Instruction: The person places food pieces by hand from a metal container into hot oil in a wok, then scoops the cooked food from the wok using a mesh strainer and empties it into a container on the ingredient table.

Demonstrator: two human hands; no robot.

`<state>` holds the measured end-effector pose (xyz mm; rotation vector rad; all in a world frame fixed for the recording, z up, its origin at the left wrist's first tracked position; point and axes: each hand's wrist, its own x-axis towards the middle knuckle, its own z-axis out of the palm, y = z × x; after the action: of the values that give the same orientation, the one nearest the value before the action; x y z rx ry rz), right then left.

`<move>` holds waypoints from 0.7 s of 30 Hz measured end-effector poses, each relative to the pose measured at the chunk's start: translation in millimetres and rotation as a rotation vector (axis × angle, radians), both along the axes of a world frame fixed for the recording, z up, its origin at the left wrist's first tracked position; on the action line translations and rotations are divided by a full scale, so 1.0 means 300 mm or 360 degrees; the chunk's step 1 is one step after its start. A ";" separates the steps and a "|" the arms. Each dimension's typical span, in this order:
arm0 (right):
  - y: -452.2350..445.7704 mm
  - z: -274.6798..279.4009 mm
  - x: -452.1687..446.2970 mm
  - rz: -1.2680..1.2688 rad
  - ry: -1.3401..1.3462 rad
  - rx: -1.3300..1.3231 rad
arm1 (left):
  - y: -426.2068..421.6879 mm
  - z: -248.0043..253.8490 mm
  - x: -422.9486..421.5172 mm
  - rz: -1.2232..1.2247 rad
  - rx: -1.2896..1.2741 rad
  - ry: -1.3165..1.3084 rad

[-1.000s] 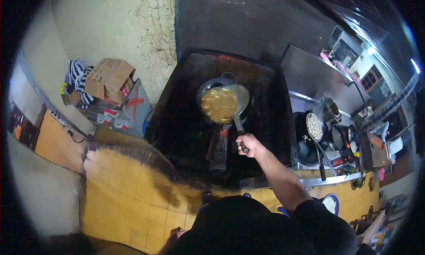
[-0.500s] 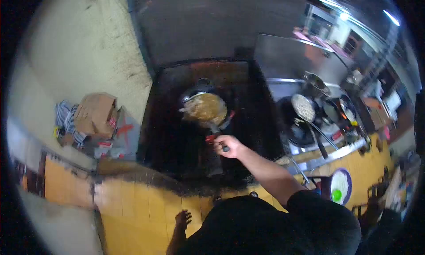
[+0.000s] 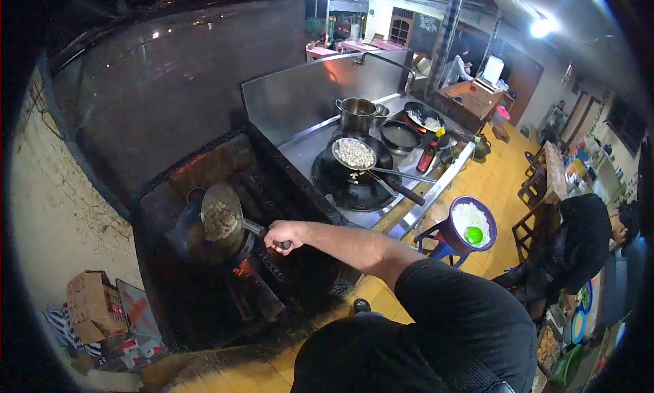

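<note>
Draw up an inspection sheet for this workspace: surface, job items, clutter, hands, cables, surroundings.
Surface: blackened stove, embers glowing by the wok.
Job items: skimmer holding food pieces over the wok; contact between the two unclear.
Clutter: cardboard box and striped cloth beside the stove; stockpot, frying pan and sauce bottle on the steel counter.
Hands: right hand closed around the skimmer's handle; left hand out of view.
Cables: nothing seen for certain; a curved pipe or hose rises by the splashback.
Surroundings: yellow tiled floor, purple tub with white contents, another person nearby.
</note>
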<state>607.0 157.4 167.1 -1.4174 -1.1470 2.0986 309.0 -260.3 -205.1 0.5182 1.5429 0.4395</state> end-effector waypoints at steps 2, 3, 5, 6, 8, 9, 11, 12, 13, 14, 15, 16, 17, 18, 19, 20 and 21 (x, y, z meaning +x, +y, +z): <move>0.035 0.021 0.004 0.0103 -0.0205 0.0106 | 0.005 -0.002 -0.010 0.0024 0.0005 -0.0013; 0.050 0.027 0.007 0.0139 -0.0307 0.0167 | 0.000 -0.011 -0.015 0.0036 0.0006 -0.0019; 0.081 0.042 0.009 0.0269 -0.0534 0.0264 | -0.015 -0.024 -0.029 0.0059 0.0021 -0.0039; 0.079 0.059 0.002 0.0278 -0.0534 0.0264 | -0.022 -0.027 -0.034 0.0068 0.0030 -0.0048; 0.061 0.098 -0.020 0.0320 -0.0601 0.0245 | -0.045 -0.053 -0.058 0.0095 0.0075 -0.0096; 0.066 0.085 -0.030 0.0332 -0.0569 0.0144 | -0.067 -0.066 -0.067 0.0111 0.0102 -0.0117; 0.064 0.053 -0.030 0.0369 -0.0314 0.0000 | -0.123 -0.108 -0.093 0.0151 0.0246 -0.0252; 0.065 0.036 -0.020 0.0387 -0.0189 -0.0085 | -0.161 -0.124 -0.098 0.0174 0.0380 -0.0430; 0.068 0.014 -0.014 0.0510 -0.0067 -0.0074 | -0.218 -0.142 -0.085 0.0224 0.0494 -0.0842; 0.049 0.020 -0.035 0.0334 -0.0085 -0.0255 | -0.274 -0.131 -0.077 0.0439 0.0251 -0.0479; 0.028 0.019 -0.058 0.0238 -0.0210 -0.0240 | -0.277 0.103 -0.007 0.0681 -0.0005 -0.0149; 0.043 -0.023 -0.055 0.0265 -0.0111 -0.0309 | -0.290 0.016 -0.021 0.0961 -0.0064 -0.0424; 0.039 -0.016 -0.063 0.0207 -0.0135 -0.0350 | -0.306 0.084 -0.021 0.0940 -0.0143 -0.0380; 0.030 -0.023 -0.060 0.0168 -0.0060 -0.0347 | -0.296 0.095 -0.033 0.0879 -0.0212 -0.0342; 0.016 -0.041 -0.078 0.0155 -0.0013 -0.0348 | -0.274 0.107 -0.024 0.1008 -0.0305 -0.0300; -0.003 -0.066 -0.097 0.0124 0.0032 -0.0346 | -0.277 0.081 -0.033 0.1019 -0.0301 -0.0306; -0.021 -0.096 -0.123 0.0096 0.0079 -0.0385 | -0.275 0.073 -0.039 0.1021 -0.0353 -0.0271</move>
<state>570.2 151.2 138.2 -1.4398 -0.9535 2.3674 297.3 -342.7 -183.2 -0.1994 1.5469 0.7663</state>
